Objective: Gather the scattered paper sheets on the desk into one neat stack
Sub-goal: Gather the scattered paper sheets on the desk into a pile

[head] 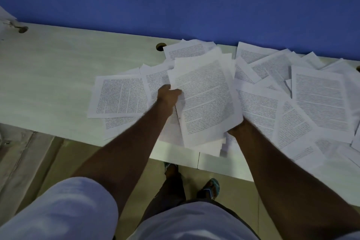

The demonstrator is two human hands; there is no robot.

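Sheets (319, 99) crowd desk (48, 76) around held bundle (204, 99).

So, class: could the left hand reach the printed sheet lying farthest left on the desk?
Probably yes: that sheet lies uncovered just beside the left hand, but the hand grips the gathered bundle.

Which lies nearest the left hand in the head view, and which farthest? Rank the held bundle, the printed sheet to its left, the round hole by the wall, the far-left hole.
1. Held bundle: gripped by the left hand, at its right.
2. Printed sheet: flat on the desk, just left.
3. Round hole: beyond, near the wall.
4. Far-left hole: the desk's far left end.
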